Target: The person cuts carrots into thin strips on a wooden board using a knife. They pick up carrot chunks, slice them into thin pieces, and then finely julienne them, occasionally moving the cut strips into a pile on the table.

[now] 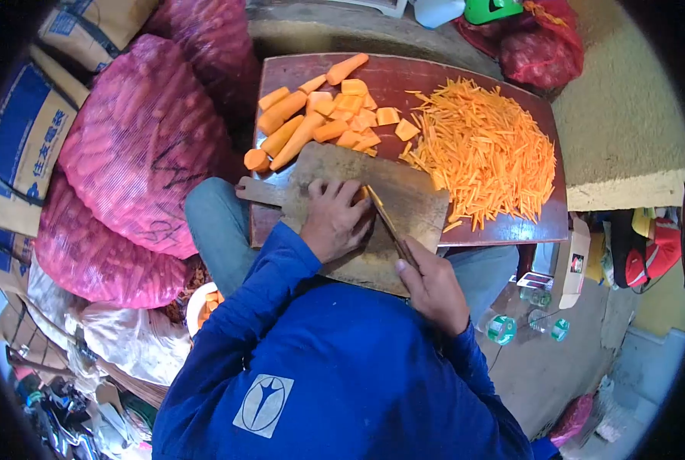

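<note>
A worn wooden cutting board (419, 188) with a handle lies at the table's near edge. My left hand (336, 218) rests on it with curled fingers, holding down a carrot piece (363, 194) that is mostly hidden under the fingertips. Gripped in my right hand (436, 293) is a knife (389, 225), its blade right beside my left fingertips and slanting across the board. Beyond the board lie peeled carrots (282, 111) and cut carrot chunks (350, 105). A large heap of carrot sticks (484, 149) spreads to the right of them.
The dark red table (411, 69) stands before my knees. Pink mesh sacks (147, 146) are stacked at the left, near cardboard boxes (24, 138). A white container (197, 309) with carrot pieces sits low at my left. Plastic bottles (502, 328) lie on the floor at the right.
</note>
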